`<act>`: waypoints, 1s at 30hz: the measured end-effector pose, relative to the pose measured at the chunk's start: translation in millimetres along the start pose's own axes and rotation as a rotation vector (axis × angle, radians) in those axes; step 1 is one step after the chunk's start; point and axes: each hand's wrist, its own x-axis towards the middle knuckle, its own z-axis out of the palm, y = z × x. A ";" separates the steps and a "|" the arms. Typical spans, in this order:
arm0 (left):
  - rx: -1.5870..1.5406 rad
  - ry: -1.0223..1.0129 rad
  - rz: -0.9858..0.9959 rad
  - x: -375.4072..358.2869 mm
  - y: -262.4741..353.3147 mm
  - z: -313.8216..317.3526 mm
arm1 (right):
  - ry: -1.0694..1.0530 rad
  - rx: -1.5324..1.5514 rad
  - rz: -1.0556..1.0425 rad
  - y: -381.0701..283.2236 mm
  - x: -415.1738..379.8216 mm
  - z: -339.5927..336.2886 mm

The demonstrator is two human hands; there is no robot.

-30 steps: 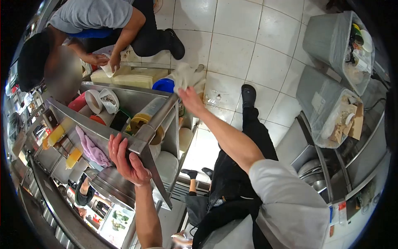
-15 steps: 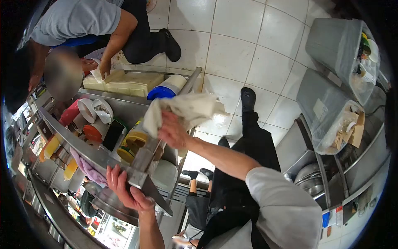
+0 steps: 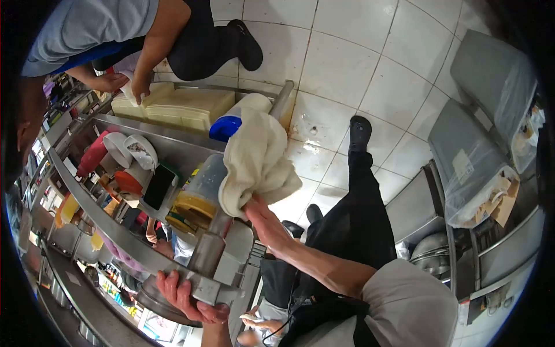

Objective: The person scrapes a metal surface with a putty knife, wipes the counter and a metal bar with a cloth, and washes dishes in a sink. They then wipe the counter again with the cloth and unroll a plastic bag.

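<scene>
A cream cloth [image 3: 254,156] hangs bunched from my right hand [image 3: 265,225], whose fingers are closed on it and partly hidden by its folds. The cloth is beside the steel leg of the shelf unit and in front of a tub with a blue lid [image 3: 225,128]. My left hand [image 3: 188,299] grips the corner of the steel shelf rail [image 3: 136,247], fingers bent against the metal. Close to that rail are a yellow-lidded container [image 3: 193,209] and a dark phone-like slab [image 3: 159,186].
At the upper left a crouching person [image 3: 92,32] holds something white near pale yellow bins [image 3: 191,107]. Grey bins with plastic liners [image 3: 471,159] stand at right. White floor tiles [image 3: 341,69] show some wet marks. Another person [image 3: 272,309] is below, beyond the shelf.
The cloth has swung from a blurred, stretched-out shape to hanging in folds, and my right hand is lower and farther right. My left hand stays at the rail corner.
</scene>
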 end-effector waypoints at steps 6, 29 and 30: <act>0.115 -0.110 0.020 0.2 -1.8 -11.9 | 0.535 -0.489 -0.139 80.9 186.7 -118.8; 0.256 -0.165 0.193 -12.3 -34.6 -28.0 | 0.439 -0.101 0.086 18.6 410.2 -348.6; 0.247 -0.156 0.198 -15.4 -34.7 -30.3 | 0.476 -0.028 0.128 18.5 395.8 -332.6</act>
